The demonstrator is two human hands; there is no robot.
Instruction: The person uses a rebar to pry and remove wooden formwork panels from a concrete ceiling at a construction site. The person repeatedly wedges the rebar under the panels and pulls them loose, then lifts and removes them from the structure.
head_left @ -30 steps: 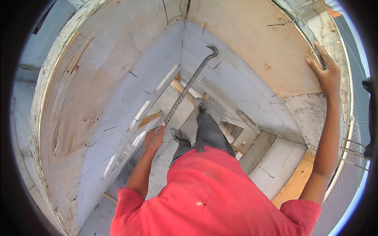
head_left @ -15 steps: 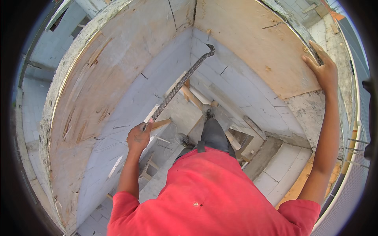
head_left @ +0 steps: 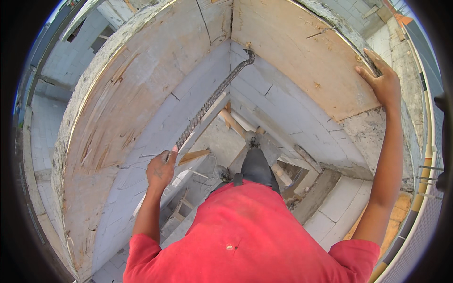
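Observation:
My left hand (head_left: 159, 170) is closed around the lower end of a crowbar (head_left: 207, 104), a long ridged dark metal bar with a hooked end. The bar slants up and away to the right. Its hook is at the lower edge of the right plywood panel (head_left: 302, 52), beside a small bit sticking out near the corner; whether they touch I cannot tell. My right hand (head_left: 388, 87) rests on the top edge of that panel, thumb on the inner side and fingers stretched along the rim.
The left plywood panel (head_left: 108, 108), with splintered patches, meets the right one at a corner above pale block walls (head_left: 283, 94). Wire and a rod (head_left: 317, 34) jut out. Below, my boots (head_left: 253, 140) stand among timber poles (head_left: 232, 121) and boards, with gaps between.
The crowbar's hook has moved up and slightly left, toward the panel's lower edge. My left hand has shifted a little left and down. My right hand stays on the rim.

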